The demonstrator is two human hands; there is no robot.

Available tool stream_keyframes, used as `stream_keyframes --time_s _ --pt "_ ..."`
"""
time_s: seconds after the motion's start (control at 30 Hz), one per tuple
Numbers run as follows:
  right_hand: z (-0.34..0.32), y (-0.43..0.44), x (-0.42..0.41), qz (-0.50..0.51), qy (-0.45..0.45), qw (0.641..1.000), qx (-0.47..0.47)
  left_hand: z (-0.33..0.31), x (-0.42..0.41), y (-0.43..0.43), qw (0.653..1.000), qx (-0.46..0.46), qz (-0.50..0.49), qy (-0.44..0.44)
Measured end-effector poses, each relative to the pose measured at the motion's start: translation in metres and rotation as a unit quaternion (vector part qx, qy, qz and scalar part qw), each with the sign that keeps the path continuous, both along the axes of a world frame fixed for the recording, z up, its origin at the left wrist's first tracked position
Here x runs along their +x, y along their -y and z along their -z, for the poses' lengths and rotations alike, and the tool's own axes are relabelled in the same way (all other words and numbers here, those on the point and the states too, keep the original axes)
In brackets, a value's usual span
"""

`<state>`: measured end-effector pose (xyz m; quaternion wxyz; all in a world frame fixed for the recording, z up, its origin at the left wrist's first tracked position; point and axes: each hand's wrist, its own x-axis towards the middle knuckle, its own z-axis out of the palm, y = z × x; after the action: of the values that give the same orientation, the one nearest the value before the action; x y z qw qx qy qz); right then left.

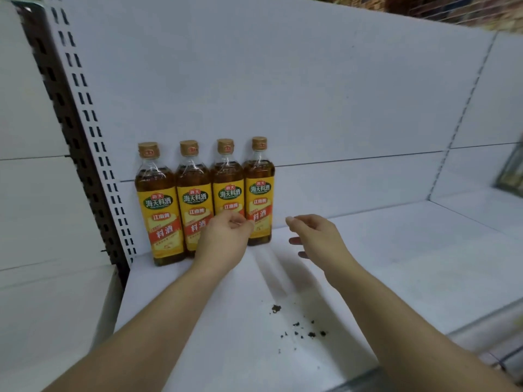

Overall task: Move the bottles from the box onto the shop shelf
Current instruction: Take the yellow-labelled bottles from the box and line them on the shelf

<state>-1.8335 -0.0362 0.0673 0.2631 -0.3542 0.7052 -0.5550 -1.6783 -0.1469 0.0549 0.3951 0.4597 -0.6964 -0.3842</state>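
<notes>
We see the left hand (226,234) loosely curled and empty, the right hand (314,236) slack-fingered and empty near it, both over the white shelf (396,250), where four bottles (195,199) stand upright side by side against the back panel (311,94), dark crumbs (300,329) lying nearer us.

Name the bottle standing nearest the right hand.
The rightmost bottle, at the end of the row of four. The right hand hovers just beside it; the other three stand farther left.
</notes>
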Motion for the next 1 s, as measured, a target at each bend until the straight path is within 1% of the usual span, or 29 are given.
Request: stream_keyframes --time_s 0.1,0.3,0.5,0.7,0.87,1.0 --pt "-0.003 -0.022 -0.008 0.02 0.017 1.0 -0.012 -0.007 -0.016 -0.014 0.999 0.022 0.041 -0.029" --pt "-0.009 -0.075 -0.038 0.059 0.025 0.998 -0.025 -0.022 -0.059 -0.065 0.989 0.027 0.143 -0.003" --pt "-0.011 -0.149 -0.086 0.102 0.041 0.993 -0.043 -0.03 -0.115 -0.129 0.981 0.051 0.186 -0.007" --pt "-0.008 -0.238 -0.151 0.14 0.035 0.988 -0.055 -0.027 -0.179 -0.22 0.97 0.057 0.234 -0.021" --pt "0.009 -0.326 -0.215 0.173 0.048 0.983 -0.05 -0.004 -0.245 -0.309 0.964 0.075 0.25 -0.047" --pt "0.029 -0.4 -0.262 0.204 0.058 0.977 -0.032 0.029 -0.3 -0.378 0.958 0.093 0.267 -0.043"
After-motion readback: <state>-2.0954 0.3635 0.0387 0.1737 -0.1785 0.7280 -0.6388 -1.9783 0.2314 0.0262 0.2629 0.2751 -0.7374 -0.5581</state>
